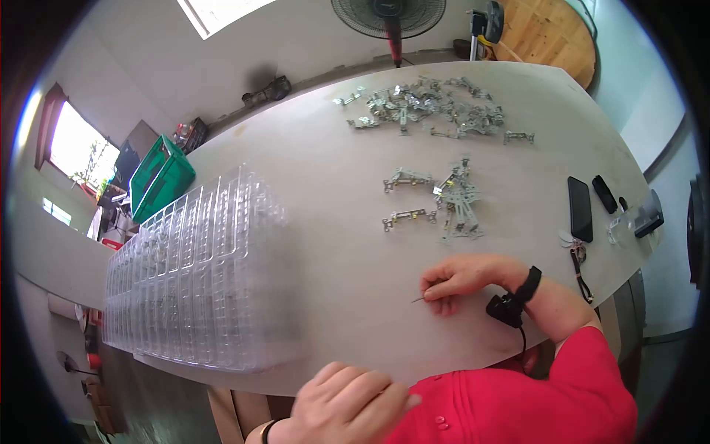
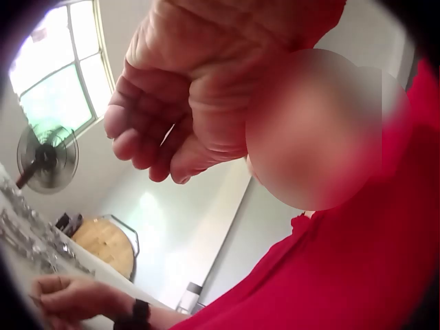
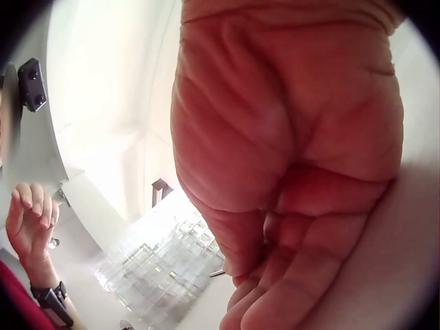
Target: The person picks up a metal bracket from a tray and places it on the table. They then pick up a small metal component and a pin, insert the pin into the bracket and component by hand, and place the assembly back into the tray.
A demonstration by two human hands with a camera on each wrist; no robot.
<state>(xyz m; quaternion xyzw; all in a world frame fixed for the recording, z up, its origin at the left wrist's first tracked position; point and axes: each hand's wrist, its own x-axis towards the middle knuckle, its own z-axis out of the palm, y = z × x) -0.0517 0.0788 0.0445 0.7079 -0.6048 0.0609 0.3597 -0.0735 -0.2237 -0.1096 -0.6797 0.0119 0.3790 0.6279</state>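
My right hand (image 1: pixel 466 280) rests low over the table and pinches a thin metal pin-like piece (image 1: pixel 417 300) between thumb and fingertips. In the right wrist view the tip of that piece (image 3: pixel 218 273) pokes out past the thumb, and the rest is hidden by the fingers. My left hand (image 1: pixel 347 403) is raised in front of the body near the table's front edge, fingers loosely bent and nothing in them, as the left wrist view of the palm (image 2: pixel 199 89) shows. Beyond the right hand lie a small cluster of metal brackets (image 1: pixel 462 200) and a separate bracket (image 1: pixel 409 217).
A tall stack of clear plastic trays (image 1: pixel 185 274) fills the table's left side, with a green crate (image 1: pixel 163 177) behind it. A larger heap of metal brackets (image 1: pixel 436 107) lies at the far edge. On the right are a phone (image 1: pixel 580 209) and keys (image 1: pixel 577 250).
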